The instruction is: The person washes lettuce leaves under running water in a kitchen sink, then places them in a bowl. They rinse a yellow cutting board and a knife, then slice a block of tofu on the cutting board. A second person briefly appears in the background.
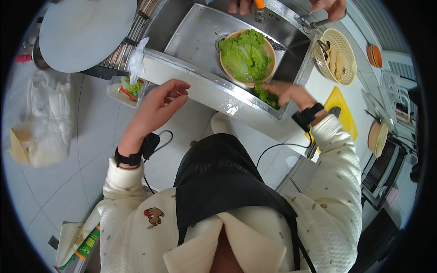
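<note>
My left hand hovers at the near side of the sink front, its fingers loosely curled, the thumb apart, and nothing in it. Blurred by motion, my right hand is over the sink's near right corner, beside the bowl's rim. Green lettuce leaf lies just under its fingers; whether they grip it cannot be made out. In the stainless-steel sink stands a round yellowish bowl with lettuce leaves and some water in it.
Another person's hands are at the top edge, one by an orange-and-metal faucet, one at a metal tap. A perforated basket and yellow cutting board stand right. A plastic container of cut vegetables is left.
</note>
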